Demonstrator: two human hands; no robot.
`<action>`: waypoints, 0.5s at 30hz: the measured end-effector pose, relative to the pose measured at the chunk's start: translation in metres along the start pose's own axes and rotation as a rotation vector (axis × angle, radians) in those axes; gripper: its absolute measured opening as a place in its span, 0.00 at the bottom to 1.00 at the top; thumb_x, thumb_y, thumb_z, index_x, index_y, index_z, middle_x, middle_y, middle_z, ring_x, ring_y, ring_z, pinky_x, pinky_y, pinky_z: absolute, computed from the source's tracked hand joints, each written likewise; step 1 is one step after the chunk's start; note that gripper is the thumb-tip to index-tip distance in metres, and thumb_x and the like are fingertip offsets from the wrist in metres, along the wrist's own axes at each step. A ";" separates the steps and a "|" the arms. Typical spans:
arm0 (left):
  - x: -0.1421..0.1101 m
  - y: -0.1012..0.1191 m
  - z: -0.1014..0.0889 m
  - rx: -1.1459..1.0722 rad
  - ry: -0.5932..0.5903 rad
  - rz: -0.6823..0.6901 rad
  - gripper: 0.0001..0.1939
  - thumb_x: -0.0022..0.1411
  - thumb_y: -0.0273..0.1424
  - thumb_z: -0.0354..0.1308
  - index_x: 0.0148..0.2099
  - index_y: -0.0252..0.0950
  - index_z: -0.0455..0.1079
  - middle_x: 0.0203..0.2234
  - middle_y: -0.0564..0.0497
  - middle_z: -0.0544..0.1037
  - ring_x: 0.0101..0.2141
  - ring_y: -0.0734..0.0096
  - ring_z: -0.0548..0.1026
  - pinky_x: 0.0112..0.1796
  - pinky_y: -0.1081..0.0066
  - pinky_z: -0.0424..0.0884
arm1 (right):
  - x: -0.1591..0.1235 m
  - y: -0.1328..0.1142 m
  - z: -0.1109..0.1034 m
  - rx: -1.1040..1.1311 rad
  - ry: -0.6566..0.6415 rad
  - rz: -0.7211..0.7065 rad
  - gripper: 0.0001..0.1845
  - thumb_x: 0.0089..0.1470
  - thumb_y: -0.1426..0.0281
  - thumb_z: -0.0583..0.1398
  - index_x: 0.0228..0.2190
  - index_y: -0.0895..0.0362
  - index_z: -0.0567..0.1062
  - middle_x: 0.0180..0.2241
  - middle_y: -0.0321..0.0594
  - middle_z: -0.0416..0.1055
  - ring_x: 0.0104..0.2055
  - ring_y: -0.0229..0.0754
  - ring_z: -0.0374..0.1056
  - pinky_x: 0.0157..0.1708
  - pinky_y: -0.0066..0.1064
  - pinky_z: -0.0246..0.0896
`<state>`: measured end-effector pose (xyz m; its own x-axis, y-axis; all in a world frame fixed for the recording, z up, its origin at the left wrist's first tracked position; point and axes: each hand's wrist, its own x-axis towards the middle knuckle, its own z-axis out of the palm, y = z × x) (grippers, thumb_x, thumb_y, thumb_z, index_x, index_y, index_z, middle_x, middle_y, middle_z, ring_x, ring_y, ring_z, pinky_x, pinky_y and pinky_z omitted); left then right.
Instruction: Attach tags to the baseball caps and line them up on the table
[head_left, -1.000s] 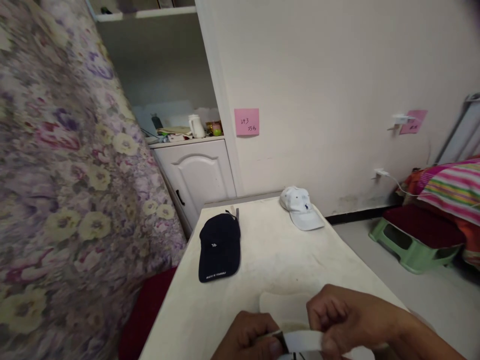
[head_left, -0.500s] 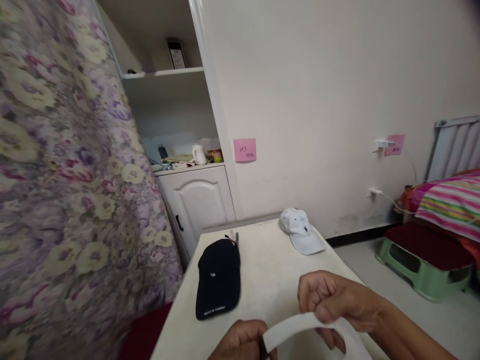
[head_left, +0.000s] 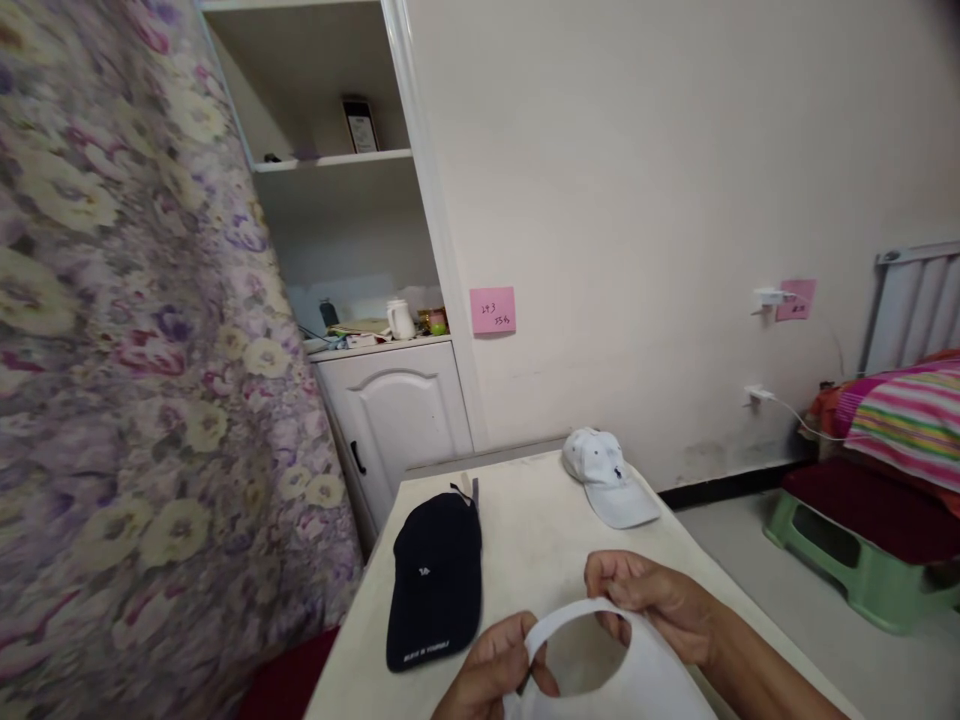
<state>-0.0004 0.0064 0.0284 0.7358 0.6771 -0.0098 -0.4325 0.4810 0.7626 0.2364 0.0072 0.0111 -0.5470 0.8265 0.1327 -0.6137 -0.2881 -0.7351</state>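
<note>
A white cap (head_left: 660,668) is held up at the near end of the table, its back opening and strap facing up. My left hand (head_left: 499,665) pinches the left end of the strap, where a small dark piece shows by the fingers. On the strap's other end, my right hand (head_left: 649,595) grips with thumb and bent fingers. The cap's lower part runs out of view. To the left lies a navy cap (head_left: 435,580) with white lettering on its brim. Toward the far right corner sits a light blue-white cap (head_left: 609,478) with a small dark emblem.
A cream-covered table (head_left: 525,530) stands against the wall. On the left hangs a floral curtain (head_left: 150,350), beside a white cabinet (head_left: 397,400) with a jug (head_left: 400,318). To the right are a green stool (head_left: 862,570) and a striped bedcover (head_left: 907,415).
My left hand has moved slightly up and the strap now forms a closed arch over the opening. More of the white cap's body has come into view. The camera view has tilted slightly up.
</note>
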 end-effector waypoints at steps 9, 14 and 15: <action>0.028 0.010 -0.033 -0.091 0.281 -0.005 0.16 0.51 0.28 0.72 0.44 0.32 0.82 0.36 0.43 0.86 0.36 0.63 0.82 0.41 0.69 0.73 | 0.011 0.023 -0.044 0.114 0.171 -0.097 0.19 0.37 0.72 0.74 0.35 0.56 0.80 0.26 0.32 0.78 0.25 0.33 0.72 0.27 0.23 0.61; 0.057 0.013 -0.056 -0.116 0.267 0.023 0.20 0.55 0.25 0.67 0.51 0.34 0.80 0.35 0.44 0.86 0.33 0.66 0.82 0.40 0.68 0.75 | 0.014 0.022 -0.046 0.117 0.348 -0.180 0.17 0.42 0.70 0.74 0.37 0.53 0.82 0.33 0.33 0.81 0.35 0.37 0.74 0.41 0.27 0.67; 0.063 0.011 -0.063 -0.128 0.276 0.037 0.19 0.55 0.24 0.67 0.51 0.35 0.80 0.34 0.46 0.86 0.32 0.68 0.82 0.40 0.70 0.75 | 0.015 0.022 -0.046 0.102 0.383 -0.199 0.18 0.41 0.69 0.74 0.39 0.53 0.82 0.36 0.35 0.81 0.39 0.39 0.75 0.45 0.28 0.67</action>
<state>0.0086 0.0894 -0.0042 0.5566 0.8128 -0.1720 -0.5313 0.5073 0.6785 0.2407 0.0356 -0.0333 -0.1739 0.9847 -0.0057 -0.7494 -0.1361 -0.6480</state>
